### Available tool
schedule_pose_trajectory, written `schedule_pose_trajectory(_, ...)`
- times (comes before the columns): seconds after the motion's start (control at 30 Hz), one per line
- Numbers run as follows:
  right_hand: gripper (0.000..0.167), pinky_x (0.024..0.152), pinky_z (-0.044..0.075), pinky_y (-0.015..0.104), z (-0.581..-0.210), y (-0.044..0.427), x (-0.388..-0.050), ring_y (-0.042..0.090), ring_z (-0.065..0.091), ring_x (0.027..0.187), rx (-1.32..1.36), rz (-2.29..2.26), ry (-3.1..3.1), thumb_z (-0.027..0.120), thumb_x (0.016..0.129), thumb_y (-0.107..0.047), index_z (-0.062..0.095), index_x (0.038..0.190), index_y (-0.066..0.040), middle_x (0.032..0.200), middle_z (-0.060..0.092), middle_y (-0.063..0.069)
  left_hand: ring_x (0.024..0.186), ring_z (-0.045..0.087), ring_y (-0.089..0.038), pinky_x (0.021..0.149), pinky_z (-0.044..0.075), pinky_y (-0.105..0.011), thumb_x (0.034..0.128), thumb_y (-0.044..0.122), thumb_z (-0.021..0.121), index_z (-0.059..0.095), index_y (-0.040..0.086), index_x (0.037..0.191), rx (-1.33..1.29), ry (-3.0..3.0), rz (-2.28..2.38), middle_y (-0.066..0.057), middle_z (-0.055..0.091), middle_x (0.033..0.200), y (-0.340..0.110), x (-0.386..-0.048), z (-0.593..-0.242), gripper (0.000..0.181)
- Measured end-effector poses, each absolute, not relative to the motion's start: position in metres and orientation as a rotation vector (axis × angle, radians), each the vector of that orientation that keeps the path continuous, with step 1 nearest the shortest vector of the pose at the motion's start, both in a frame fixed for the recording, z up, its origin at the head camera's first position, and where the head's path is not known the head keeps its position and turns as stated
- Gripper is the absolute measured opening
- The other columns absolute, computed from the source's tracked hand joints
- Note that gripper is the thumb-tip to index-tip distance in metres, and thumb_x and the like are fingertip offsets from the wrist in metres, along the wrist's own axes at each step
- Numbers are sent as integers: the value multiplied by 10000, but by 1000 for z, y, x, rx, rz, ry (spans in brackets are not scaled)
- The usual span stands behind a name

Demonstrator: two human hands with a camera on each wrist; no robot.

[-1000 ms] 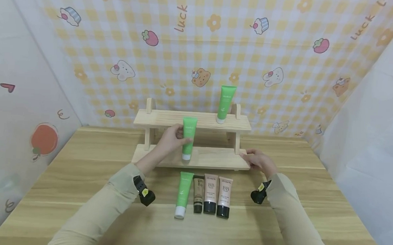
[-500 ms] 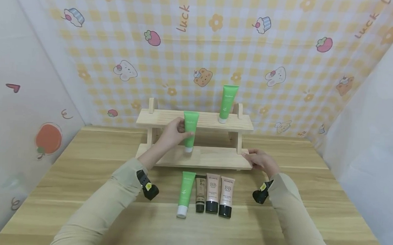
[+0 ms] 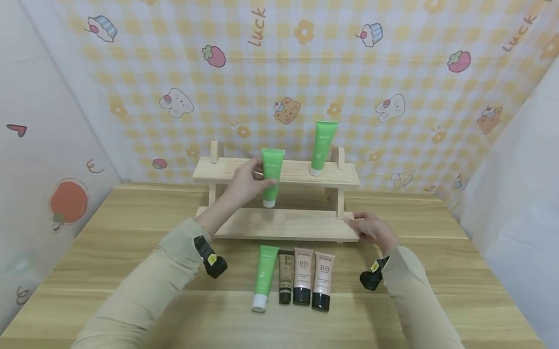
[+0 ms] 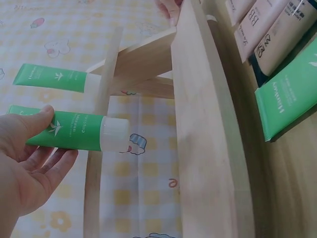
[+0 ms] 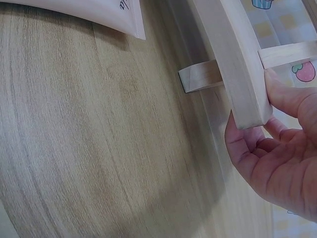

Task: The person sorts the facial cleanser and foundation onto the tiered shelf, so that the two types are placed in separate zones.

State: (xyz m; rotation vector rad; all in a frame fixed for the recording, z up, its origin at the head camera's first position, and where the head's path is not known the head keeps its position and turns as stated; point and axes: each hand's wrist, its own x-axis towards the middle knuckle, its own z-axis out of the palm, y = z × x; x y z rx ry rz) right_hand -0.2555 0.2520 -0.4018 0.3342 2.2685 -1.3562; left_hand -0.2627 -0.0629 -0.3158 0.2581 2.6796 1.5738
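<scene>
My left hand (image 3: 247, 184) pinches a green squeeze tube (image 4: 79, 130) between thumb and fingers, its white cap pointing down. In the head view the tube is held upright in front of the upper board of a two-tier wooden shelf (image 3: 284, 224); the left wrist view shows its cap apart from both boards. My right hand (image 3: 370, 231) grips the right end of the lower board, thumb on top and fingers curled underneath, as the right wrist view shows (image 5: 277, 148). A second green tube (image 3: 323, 149) stands cap down at the right of the upper board.
On the wooden table (image 3: 161, 315) before the shelf lie another green tube (image 3: 265, 278), a small brown tube (image 3: 285, 276) and two pinkish BB cream tubes (image 3: 302, 274) with black caps. A yellow checked cloth (image 3: 245, 89) hangs close behind the shelf.
My left hand has raised the green tube from just over the lower board to in front of the upper board. The right hand keeps its hold on the shelf.
</scene>
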Motion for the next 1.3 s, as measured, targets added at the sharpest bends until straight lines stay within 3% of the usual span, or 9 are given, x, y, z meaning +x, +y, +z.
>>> schedule_pose_trajectory(0.37, 576, 640, 473, 186, -403, 251, -257, 49, 522, 700, 341, -1375, 2264, 502, 935, -273, 288, 1361, 50, 879, 515, 8, 1042, 584, -276, 865, 528, -361, 807, 179, 691, 463, 9, 1248, 265, 2689, 1601, -145, 567, 1180, -60, -271, -297, 524)
schedule_pose_trajectory(0.7, 592, 680, 514, 204, -402, 252, -256, 65, 549, 744, 313, -1367, 2267, 479, 945, -271, 258, 1370, 78, 986, 516, 83, 1038, 582, -263, 894, 510, -350, 814, 153, 679, 465, 40, 1261, 339, 2698, 1641, -141, 583, 1167, -53, -278, -283, 508)
schedule_pose_trajectory(1.3, 580, 663, 513, 189, -405, 252, -256, 62, 551, 722, 313, -1416, 2263, 489, 942, -253, 271, 1359, 86, 950, 521, 67, 1071, 562, -275, 927, 493, -353, 828, 118, 657, 445, 28, 1261, 260, 2680, 1831, -151, 552, 1202, -49, -301, -287, 490)
